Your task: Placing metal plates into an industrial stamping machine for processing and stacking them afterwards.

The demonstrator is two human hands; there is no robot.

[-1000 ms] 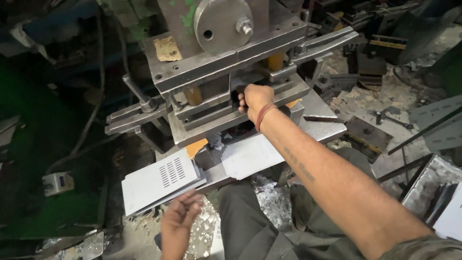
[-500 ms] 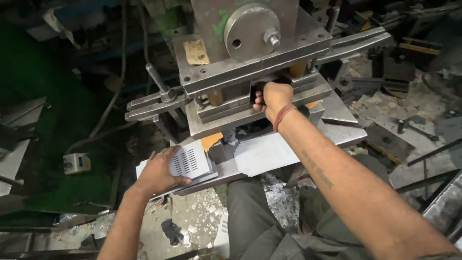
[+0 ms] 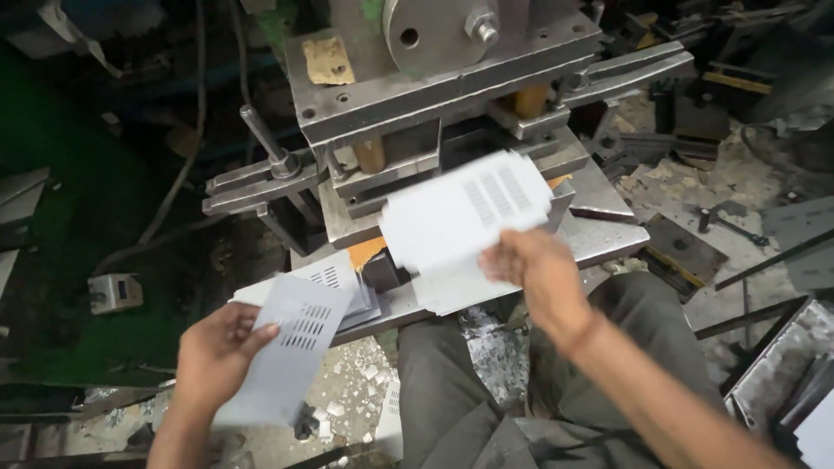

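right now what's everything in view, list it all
press machine: one, grey steel with a round disc on its front, top centre
slotted sheet in the left hand: one, white, held low at left
slotted sheet in the right hand: one, white, blurred, in front of the press opening
stack of slotted sheets: one pile, white, on the press table at left
small box: one, pale grey, on the floor far left
metal scraps: many, pale, on the floor below the table
trousers: grey-green, bottom centre
left hand: gripping its sheet
right hand: gripping its sheet
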